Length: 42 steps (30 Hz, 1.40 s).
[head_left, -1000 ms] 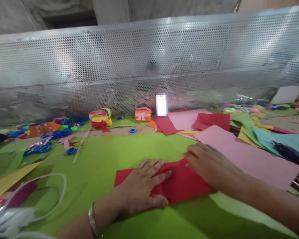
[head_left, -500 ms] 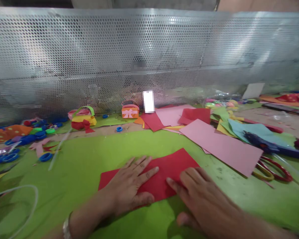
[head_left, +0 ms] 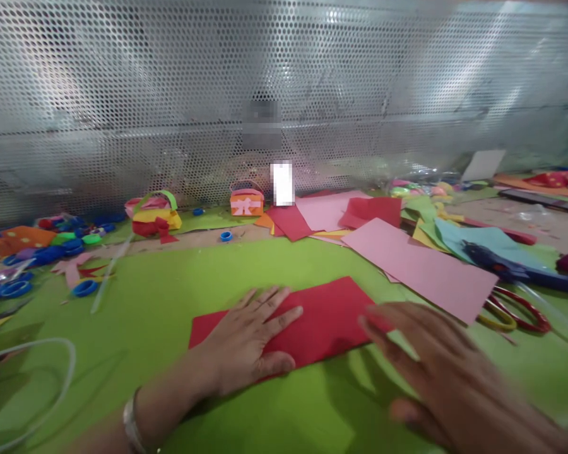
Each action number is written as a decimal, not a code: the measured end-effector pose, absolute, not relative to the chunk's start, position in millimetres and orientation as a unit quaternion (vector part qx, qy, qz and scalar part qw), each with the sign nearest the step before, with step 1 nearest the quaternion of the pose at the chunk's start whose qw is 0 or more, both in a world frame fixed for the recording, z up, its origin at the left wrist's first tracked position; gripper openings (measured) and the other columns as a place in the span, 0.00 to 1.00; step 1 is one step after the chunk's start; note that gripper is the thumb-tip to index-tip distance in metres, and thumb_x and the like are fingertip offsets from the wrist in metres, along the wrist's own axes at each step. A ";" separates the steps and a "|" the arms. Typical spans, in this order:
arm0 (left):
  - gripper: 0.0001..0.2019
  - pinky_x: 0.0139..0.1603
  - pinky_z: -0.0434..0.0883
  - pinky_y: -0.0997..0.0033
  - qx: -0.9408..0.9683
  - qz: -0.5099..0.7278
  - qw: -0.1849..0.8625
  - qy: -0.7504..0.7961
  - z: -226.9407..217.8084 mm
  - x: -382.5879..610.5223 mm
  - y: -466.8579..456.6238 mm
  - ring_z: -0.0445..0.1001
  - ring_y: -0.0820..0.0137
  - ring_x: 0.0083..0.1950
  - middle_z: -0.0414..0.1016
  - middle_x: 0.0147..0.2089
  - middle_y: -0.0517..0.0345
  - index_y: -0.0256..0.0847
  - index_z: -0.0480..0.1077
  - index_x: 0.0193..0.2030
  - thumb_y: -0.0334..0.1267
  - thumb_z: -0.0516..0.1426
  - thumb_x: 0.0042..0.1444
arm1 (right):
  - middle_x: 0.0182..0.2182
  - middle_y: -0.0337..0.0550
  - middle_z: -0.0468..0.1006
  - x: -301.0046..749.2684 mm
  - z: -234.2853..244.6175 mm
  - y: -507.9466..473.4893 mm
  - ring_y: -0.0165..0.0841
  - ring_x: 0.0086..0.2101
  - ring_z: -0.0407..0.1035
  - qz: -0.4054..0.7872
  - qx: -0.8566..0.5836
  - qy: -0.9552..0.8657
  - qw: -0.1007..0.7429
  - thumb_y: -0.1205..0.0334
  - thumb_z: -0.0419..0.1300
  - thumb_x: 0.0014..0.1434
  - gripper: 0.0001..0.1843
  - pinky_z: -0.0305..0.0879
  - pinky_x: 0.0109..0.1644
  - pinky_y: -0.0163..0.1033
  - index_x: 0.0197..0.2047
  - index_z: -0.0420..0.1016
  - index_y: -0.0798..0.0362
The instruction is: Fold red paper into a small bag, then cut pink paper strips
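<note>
A folded red paper sheet (head_left: 322, 312) lies on the green paper (head_left: 170, 296) that covers the table in front of me. My left hand (head_left: 243, 343) rests flat on the red sheet's left part, fingers stretched out and pressing it down. Blurred by motion, my right hand (head_left: 430, 372) hovers at the sheet's right end with fingers spread and nothing in it. Its fingertips are at the red sheet's right corner.
A long pink sheet (head_left: 416, 268) and more coloured papers lie to the right, with red-handled scissors (head_left: 515, 312) and a blue glue gun (head_left: 511, 268). Small paper gift boxes (head_left: 247, 203) and blue rings (head_left: 82, 288) sit further back by the perforated metal wall (head_left: 284, 94). A white cable (head_left: 52, 353) loops at left.
My right hand has slid from the red sheet's top edge down across it and off to its right end. The left hand has stayed flat on the sheet. The view tilted down.
</note>
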<state>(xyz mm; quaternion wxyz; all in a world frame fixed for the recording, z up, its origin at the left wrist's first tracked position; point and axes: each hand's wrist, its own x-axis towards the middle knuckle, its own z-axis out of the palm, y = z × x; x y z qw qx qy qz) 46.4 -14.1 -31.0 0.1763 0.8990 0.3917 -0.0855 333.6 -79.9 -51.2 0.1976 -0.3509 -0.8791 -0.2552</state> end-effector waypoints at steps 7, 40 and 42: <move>0.36 0.70 0.38 0.41 0.905 -0.055 0.182 0.381 -36.4 42.3 -16.3 0.34 0.54 0.74 0.30 0.75 0.54 0.55 0.41 0.71 0.65 0.42 0.60 | 0.61 0.53 0.66 315.3 -62.9 -76.5 0.38 0.59 0.64 -0.100 -0.259 -0.955 0.107 0.41 0.45 0.66 0.35 0.71 0.54 0.40 0.64 0.64 0.61; 0.43 0.72 0.39 0.49 0.906 -0.010 0.210 0.368 -36.2 31.0 -81.3 0.36 0.58 0.74 0.33 0.74 0.49 0.40 0.34 0.72 0.65 0.42 0.60 | 0.26 0.45 0.76 280.7 -84.6 -5.9 0.35 0.25 0.70 0.035 -0.409 -0.903 0.126 0.63 0.40 0.67 0.16 0.60 0.28 0.38 0.38 0.67 0.54; 0.44 0.72 0.43 0.52 0.901 -0.006 0.173 0.399 -36.0 13.3 -98.5 0.38 0.57 0.74 0.33 0.74 0.50 0.42 0.32 0.72 0.66 0.44 0.58 | 0.25 0.45 0.76 282.5 -87.7 -5.6 0.35 0.24 0.70 0.042 -0.403 -0.903 0.139 0.63 0.40 0.68 0.16 0.60 0.26 0.37 0.38 0.67 0.53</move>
